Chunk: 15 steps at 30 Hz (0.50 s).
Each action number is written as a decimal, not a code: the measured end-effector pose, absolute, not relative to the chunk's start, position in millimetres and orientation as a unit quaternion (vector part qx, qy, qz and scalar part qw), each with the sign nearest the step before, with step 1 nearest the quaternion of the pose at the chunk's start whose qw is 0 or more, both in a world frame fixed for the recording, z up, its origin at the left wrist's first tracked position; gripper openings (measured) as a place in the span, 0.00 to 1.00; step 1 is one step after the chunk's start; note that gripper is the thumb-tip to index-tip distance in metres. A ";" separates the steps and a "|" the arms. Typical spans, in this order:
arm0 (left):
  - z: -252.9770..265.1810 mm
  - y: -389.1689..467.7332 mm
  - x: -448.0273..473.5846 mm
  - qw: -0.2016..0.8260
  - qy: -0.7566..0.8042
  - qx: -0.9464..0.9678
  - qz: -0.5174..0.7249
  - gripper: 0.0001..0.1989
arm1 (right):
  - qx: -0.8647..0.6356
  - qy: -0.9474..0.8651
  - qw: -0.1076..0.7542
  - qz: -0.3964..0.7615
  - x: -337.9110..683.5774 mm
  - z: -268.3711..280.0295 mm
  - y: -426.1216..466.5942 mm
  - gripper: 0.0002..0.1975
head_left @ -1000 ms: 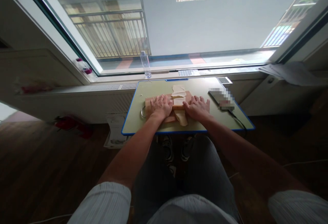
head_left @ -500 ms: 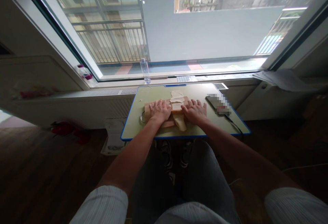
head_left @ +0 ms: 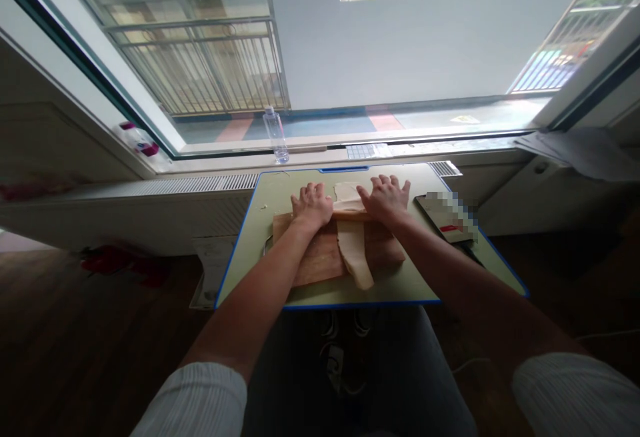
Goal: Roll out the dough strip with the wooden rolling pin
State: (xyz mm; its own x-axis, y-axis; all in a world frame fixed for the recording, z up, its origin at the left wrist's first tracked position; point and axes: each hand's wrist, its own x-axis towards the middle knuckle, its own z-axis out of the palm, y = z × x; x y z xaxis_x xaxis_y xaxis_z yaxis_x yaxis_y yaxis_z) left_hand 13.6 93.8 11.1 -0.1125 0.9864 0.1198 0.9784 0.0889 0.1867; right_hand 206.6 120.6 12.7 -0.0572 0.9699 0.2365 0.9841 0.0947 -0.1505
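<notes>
A wooden rolling pin [head_left: 349, 214] lies crosswise over a long pale strip of dough [head_left: 354, 250]. My left hand [head_left: 313, 204] presses its palm on the pin's left part, fingers stretched forward. On the right part rests my right hand [head_left: 386, 198], its fingers spread and pointing away from me. Both hands hide the ends of the pin. Beneath the dough is a wooden cutting board [head_left: 317, 260], with a metal handle partly visible at its left side. The dough runs past the board's far edge, and its near end hangs over the front edge.
The small green table [head_left: 245, 250] has a blue rim and stands against the window sill. At its right lies a dark phone-like device [head_left: 440, 217], partly blurred out, with a cable. A clear bottle [head_left: 277, 136] and a pink-labelled bottle [head_left: 140, 139] stand by the window.
My hands have pushed the rolling pin away from me, toward the board's far edge. More dough and board show on the near side. The camera view has shifted, so the table looks larger.
</notes>
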 end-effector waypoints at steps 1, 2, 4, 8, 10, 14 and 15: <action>12.9 99.5 13.3 0.036 0.739 0.666 0.094 0.27 | -0.673 -0.725 0.144 -0.030 206.1 12.1 126.6 0.33; 14.6 104.8 13.1 0.053 0.739 0.667 0.078 0.28 | -0.675 -0.722 0.148 -0.034 205.7 11.2 132.2 0.33; 16.9 113.4 13.1 0.073 0.732 0.676 0.053 0.28 | -0.677 -0.718 0.158 -0.038 205.0 8.8 142.2 0.32; 15.1 120.9 12.1 0.087 0.698 0.710 0.047 0.29 | -0.671 -0.724 0.160 -0.014 205.0 4.8 153.0 0.32; 12.5 119.9 10.9 0.104 0.693 0.712 0.047 0.30 | -0.666 -0.730 0.152 0.005 205.2 4.5 153.3 0.33; 9.8 113.3 10.0 0.116 0.700 0.703 0.034 0.33 | -0.669 -0.731 0.130 0.048 205.1 6.4 148.0 0.36; 9.8 111.3 10.4 0.111 0.701 0.704 0.033 0.33 | -0.672 -0.727 0.125 0.060 205.1 6.9 146.2 0.37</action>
